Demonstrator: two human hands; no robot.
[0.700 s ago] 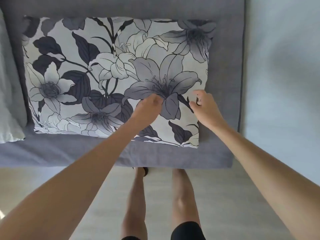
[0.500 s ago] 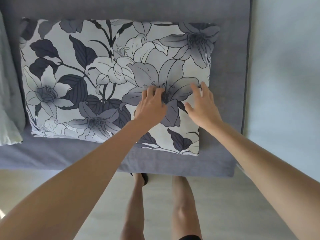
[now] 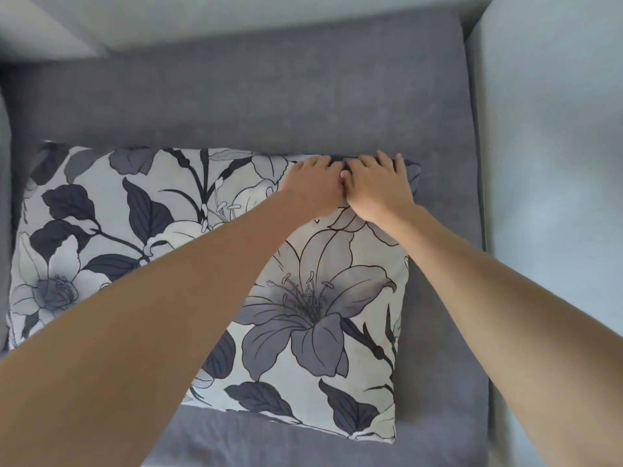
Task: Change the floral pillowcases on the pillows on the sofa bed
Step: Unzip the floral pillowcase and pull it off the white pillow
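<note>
Floral pillow [image 3: 303, 298] lies flat on the grey sofa bed [image 3: 269, 96], w/ its far edge against the backrest. Both hands sit side by side, touching, at the far right corner: left hand [image 3: 315, 187] & right hand [image 3: 379, 188] have fingers curled over that top edge, gripping the pillowcase fabric.

No readable text, label, brand, number or sign anywhere in view. Floral pillowcase [image 3: 209, 264]: printed lilies and leaves only, no lettering or tag visible. Grey sofa bed [image 3: 269, 106]: plain fabric, no markings.
</note>
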